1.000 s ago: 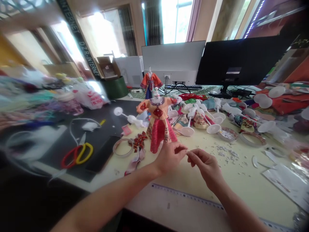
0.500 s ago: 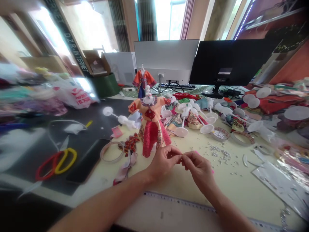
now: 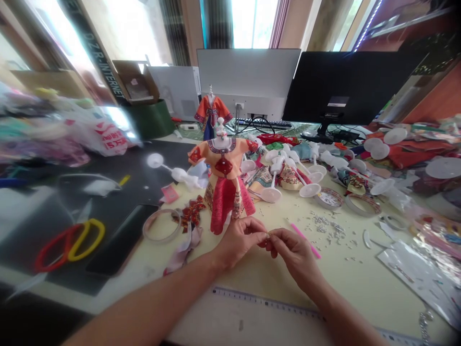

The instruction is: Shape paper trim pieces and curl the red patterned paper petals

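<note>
My left hand (image 3: 238,239) and my right hand (image 3: 292,251) meet fingertip to fingertip just above the pale yellow table (image 3: 345,283). Both are pinched on a tiny metallic piece (image 3: 268,234) too small to name. Right behind my left hand stands a small mannequin in an orange top and red skirt (image 3: 225,185). A pink stick (image 3: 304,236) lies on the table past my right hand, beside scattered silver bits (image 3: 329,226).
Rolls of tape (image 3: 161,225), a red bow (image 3: 192,214), red and yellow scissors (image 3: 70,242) and a dark phone (image 3: 122,239) lie at left. White doll stands and small costumes (image 3: 291,175) crowd the back. Two monitors (image 3: 342,86) stand behind. A ruler (image 3: 288,310) runs along the near edge.
My hands have closed together, so the fingertips now touch on the small piece. The view has shifted, and the pink stick is uncovered beyond my right hand.
</note>
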A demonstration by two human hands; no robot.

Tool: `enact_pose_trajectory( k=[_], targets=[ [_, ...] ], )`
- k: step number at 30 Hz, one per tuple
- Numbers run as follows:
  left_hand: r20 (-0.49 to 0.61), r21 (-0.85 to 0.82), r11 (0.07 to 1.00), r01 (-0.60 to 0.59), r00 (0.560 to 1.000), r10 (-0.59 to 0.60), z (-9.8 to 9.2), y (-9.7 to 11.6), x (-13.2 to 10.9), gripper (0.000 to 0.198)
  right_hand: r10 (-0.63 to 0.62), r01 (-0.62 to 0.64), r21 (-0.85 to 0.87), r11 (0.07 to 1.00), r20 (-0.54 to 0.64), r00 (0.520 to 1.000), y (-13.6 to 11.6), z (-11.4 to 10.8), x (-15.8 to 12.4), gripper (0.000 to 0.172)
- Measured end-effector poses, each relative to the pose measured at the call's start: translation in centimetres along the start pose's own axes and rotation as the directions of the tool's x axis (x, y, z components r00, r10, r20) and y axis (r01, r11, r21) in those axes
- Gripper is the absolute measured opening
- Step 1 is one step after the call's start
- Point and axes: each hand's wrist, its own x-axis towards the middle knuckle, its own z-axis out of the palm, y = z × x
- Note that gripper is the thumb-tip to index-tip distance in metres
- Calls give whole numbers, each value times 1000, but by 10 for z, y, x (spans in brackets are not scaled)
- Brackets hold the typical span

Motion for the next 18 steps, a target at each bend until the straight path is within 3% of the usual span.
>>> enact_pose_trajectory(
  k=[6, 13, 18],
  targets=[
    [33, -19, 999, 27, 999, -26, -6, 3, 0, 11, 134, -168, 273, 947, 138, 981, -1, -3, -1, 29],
    [96, -28, 999, 41, 995, -38, -6, 8, -3, 10, 215, -398, 562, 725, 366, 906, 3, -5, 2, 24],
    [89, 167, 980, -109, 991, 95, -6, 10, -4, 7, 252, -497, 618, 609, 444, 860, 4, -5, 3, 23]
  ],
)
